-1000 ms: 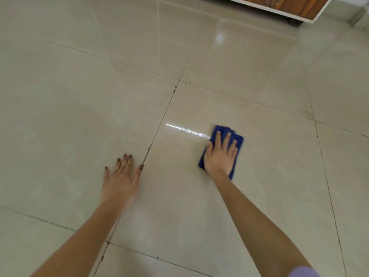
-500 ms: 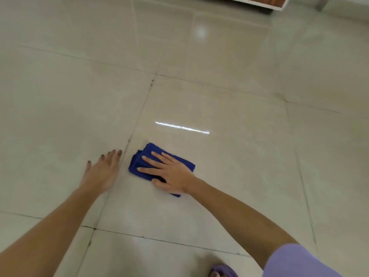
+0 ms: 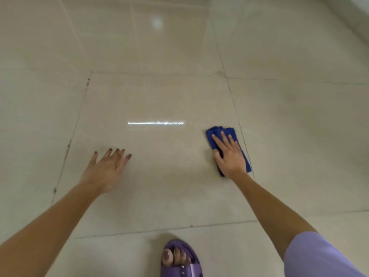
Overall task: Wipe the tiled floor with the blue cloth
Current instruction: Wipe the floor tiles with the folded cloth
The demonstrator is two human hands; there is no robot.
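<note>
Right hand [image 3: 229,156] lies flat, palm down, fingers spread a bit, pressing on the blue cloth [image 3: 214,134]. Cloth is folded, sits on the floor [image 3: 159,92] at the right edge of the big middle tile, just beside the grout line [image 3: 237,120], w/ one corner touching or slightly over it. Left hand [image 3: 105,168] is open wide, holding nothing, fingers spread w/ dark nail polish; it's over the left part of the same tile, can't tell if palm touches. Both hands well apart. Bright light streak [image 3: 155,123] reflects on the tile btwn them, farther out. Purple sandal [image 3: 181,260] on a foot at the bottom edge; lilac sleeve [image 3: 315,256] at bottom right.
</note>
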